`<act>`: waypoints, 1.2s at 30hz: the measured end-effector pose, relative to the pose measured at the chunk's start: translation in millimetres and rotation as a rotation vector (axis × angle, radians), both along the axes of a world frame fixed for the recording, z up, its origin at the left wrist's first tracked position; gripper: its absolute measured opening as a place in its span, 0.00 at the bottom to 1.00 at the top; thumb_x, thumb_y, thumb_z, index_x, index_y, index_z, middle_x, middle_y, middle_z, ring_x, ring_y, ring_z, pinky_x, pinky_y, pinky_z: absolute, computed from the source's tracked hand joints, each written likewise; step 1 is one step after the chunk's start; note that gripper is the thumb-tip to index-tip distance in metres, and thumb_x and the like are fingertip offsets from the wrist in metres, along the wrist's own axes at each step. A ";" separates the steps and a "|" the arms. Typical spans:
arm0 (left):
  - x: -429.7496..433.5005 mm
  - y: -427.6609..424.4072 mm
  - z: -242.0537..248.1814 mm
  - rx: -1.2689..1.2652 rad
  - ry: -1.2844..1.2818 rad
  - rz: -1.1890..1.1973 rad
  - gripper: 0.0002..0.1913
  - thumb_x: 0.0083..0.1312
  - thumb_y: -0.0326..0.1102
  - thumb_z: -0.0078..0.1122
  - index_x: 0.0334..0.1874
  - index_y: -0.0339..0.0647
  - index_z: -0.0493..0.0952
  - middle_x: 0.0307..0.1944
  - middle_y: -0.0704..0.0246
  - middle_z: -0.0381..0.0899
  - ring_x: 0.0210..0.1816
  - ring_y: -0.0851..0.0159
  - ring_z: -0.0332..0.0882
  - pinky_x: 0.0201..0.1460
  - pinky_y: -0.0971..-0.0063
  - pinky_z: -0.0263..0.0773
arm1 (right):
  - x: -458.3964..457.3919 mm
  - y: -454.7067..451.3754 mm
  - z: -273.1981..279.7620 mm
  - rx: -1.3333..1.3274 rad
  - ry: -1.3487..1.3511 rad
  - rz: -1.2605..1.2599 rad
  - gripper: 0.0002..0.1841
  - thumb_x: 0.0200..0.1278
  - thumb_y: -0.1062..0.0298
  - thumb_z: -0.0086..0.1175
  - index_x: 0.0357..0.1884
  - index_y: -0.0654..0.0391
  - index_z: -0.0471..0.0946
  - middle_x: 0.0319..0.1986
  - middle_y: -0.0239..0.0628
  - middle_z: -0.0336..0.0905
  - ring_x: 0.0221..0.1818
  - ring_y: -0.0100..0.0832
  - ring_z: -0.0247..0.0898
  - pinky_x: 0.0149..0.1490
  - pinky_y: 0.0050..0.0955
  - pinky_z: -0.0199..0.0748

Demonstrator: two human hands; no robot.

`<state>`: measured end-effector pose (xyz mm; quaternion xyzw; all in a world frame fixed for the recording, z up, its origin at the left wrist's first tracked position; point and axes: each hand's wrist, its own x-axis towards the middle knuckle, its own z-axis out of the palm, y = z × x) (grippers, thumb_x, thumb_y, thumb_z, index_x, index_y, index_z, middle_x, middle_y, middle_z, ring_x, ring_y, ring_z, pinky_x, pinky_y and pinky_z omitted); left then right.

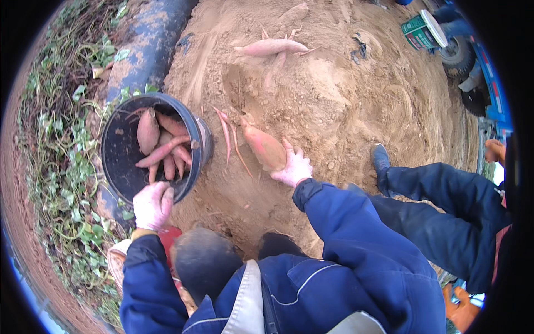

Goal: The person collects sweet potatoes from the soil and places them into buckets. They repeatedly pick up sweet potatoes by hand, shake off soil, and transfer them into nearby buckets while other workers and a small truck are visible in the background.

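My left hand (153,205), in a pale glove, grips the near rim of a black bucket (196,121). The bucket leans toward me and holds several sweet potatoes (148,131). To its right, my right hand (295,166), gloved too, has its fingers around the near end of a large sweet potato (265,144) on the sandy soil. Between this root and the bucket lie two thin roots (226,133). Farther out, a long sweet potato (271,47) rests across other roots on the ground.
Green vines (71,167) and black plastic film (142,50) run along the left. A person's dark trousers (442,200) and boot (380,160) are close on my right. At upper right are a green pail (423,30) with a white rim and a blue vehicle with a wheel (454,54).
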<state>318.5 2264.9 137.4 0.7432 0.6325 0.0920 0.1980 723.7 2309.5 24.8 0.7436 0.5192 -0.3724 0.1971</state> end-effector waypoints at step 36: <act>-25.2 5.6 -7.6 -0.454 -0.095 -0.158 0.18 0.59 0.39 0.63 0.49 0.40 0.84 0.37 0.61 0.82 0.39 0.48 0.80 0.43 0.53 0.77 | 22.8 31.9 -56.5 -0.306 -0.070 0.246 0.61 0.31 0.47 0.84 0.75 0.49 0.68 0.78 0.49 0.54 0.71 0.67 0.58 0.71 0.58 0.72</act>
